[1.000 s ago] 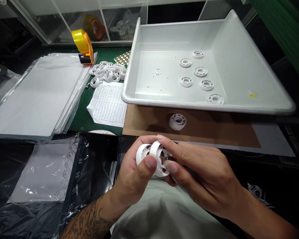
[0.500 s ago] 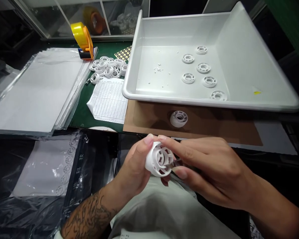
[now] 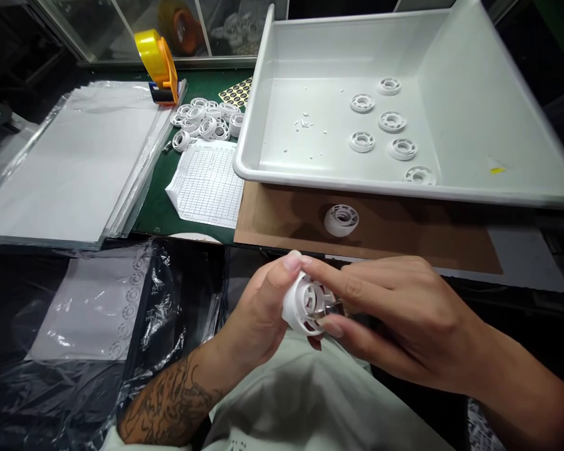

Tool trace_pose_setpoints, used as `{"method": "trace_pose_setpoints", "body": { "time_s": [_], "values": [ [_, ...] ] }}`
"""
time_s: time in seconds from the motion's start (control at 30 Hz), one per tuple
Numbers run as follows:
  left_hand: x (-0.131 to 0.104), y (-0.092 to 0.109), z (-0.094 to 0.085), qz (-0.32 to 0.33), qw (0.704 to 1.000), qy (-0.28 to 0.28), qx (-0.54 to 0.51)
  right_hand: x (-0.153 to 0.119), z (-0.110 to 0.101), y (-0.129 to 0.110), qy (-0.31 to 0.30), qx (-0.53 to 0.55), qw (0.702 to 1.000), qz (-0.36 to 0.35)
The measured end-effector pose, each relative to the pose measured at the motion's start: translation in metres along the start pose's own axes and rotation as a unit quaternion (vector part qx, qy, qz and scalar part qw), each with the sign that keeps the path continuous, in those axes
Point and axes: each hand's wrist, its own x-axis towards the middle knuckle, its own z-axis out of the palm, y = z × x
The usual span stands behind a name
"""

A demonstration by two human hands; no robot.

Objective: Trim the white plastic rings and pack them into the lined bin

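My left hand [image 3: 263, 313] grips a white plastic ring-shaped part [image 3: 298, 310] above my lap, its slotted open side turned toward the right. My right hand [image 3: 395, 319] is closed on a small shiny metal tool [image 3: 331, 308], whose tip reaches into the part's opening. The right index finger rests on the part's upper rim near the left thumb. The tool's exact kind cannot be made out, as fingers cover much of it. Beyond the hands, another white ring part [image 3: 341, 220] sits on brown cardboard [image 3: 282, 210].
A white tray [image 3: 329, 178] holds several ring parts and small white scraps. To its left are a pile of ring parts [image 3: 207, 119], a printed form [image 3: 207, 185], a yellow tape dispenser [image 3: 162, 69] and bagged white sheets [image 3: 70, 163]. Dark plastic bags [image 3: 75, 401] lie lower left.
The ring part has turned slightly in my left hand, and the metal tool's angle has shifted a little. The whole view has moved slightly.
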Motion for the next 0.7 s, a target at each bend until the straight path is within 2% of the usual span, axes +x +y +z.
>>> {"method": "trace_pose_setpoints", "body": {
  "time_s": [0.27, 0.37, 0.47, 0.57, 0.7],
  "values": [
    [0.001, -0.003, 0.000, -0.002, 1.000, -0.014, -0.022, -0.001, 0.004, 0.000, 0.014, -0.014, 1.000, 0.002],
    [0.003, -0.005, -0.001, -0.014, 0.999, -0.026, -0.031, 0.001, 0.003, 0.001, 0.016, 0.046, 0.999, -0.009],
    [0.006, -0.005, -0.003, -0.009, 0.999, -0.032, -0.042, 0.001, 0.002, 0.003, 0.053, 0.112, 0.992, 0.004],
    [0.007, -0.005, -0.004, 0.009, 0.999, -0.024, -0.041, -0.002, 0.003, 0.003, 0.088, 0.080, 0.993, 0.011],
    [0.007, -0.006, -0.002, 0.040, 0.999, 0.012, -0.026, -0.005, 0.011, 0.001, 0.100, 0.002, 0.995, -0.002]
  ]
}}
